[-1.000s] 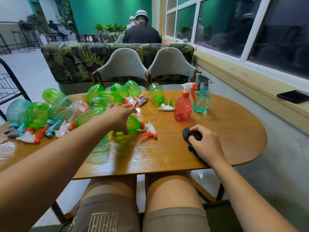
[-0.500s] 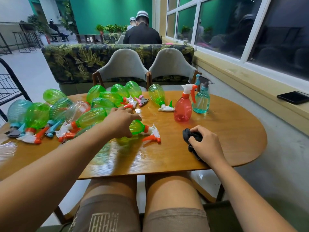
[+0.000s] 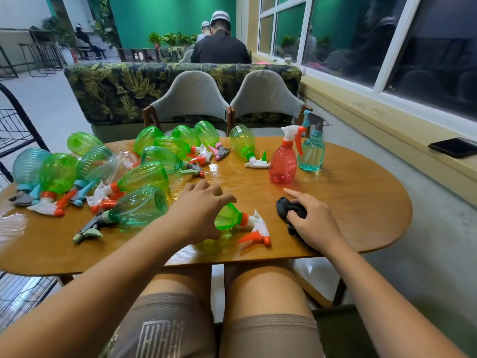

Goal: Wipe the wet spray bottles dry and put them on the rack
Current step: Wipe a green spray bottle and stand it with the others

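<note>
The left hand [image 3: 198,210] grips a green spray bottle [image 3: 228,219] on the wet worktop [image 3: 348,202], beside the right hand [image 3: 315,224], which clutches a black cloth [image 3: 285,206], seemingly ready to wipe.

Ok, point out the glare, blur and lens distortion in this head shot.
Head view: light glares off the wet table top beyond the left hand; head view: the wide lens bows the window frame; head view: the wire rack at lower left is smeared, while the green bottle under that hand and the black cloth are sharp.
</note>
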